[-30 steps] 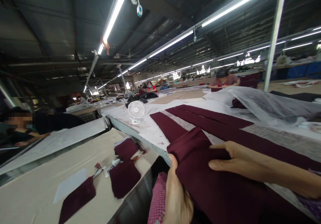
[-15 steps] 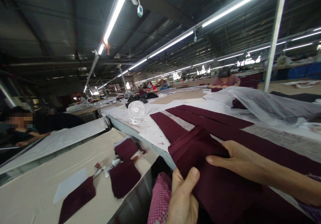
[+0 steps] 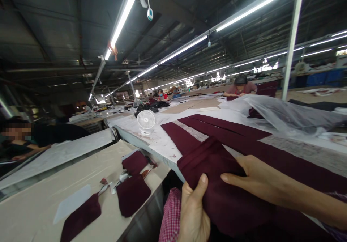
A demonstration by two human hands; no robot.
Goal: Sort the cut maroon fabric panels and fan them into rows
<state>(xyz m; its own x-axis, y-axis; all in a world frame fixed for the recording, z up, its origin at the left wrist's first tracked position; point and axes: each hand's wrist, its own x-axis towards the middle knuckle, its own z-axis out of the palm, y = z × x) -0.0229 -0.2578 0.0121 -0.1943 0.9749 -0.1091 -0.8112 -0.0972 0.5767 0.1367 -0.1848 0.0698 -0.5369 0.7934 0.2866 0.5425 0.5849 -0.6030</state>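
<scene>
A stack of dark maroon fabric pieces (image 3: 217, 169) lies at the near edge of a long cutting table (image 3: 159, 140). My left hand (image 3: 193, 213) grips the stack's near corner, thumb on top and fingers hidden below. My right hand (image 3: 255, 178) lies flat on top of the stack, fingers stretched out towards the left. Further maroon fabric strips (image 3: 233, 130) lie in rows on the table beyond the stack.
A small white fan (image 3: 146, 120) stands on the table. Clear plastic sheeting (image 3: 282, 115) is bunched at the right. A lower beige table (image 3: 67, 184) at left carries maroon cut pieces (image 3: 132, 195). Other people work at tables at left (image 3: 18, 137) and far back (image 3: 240, 86).
My left hand shifted from under the stack's edge to gripping its corner with the thumb on top. My right hand slid slightly left over the fabric.
</scene>
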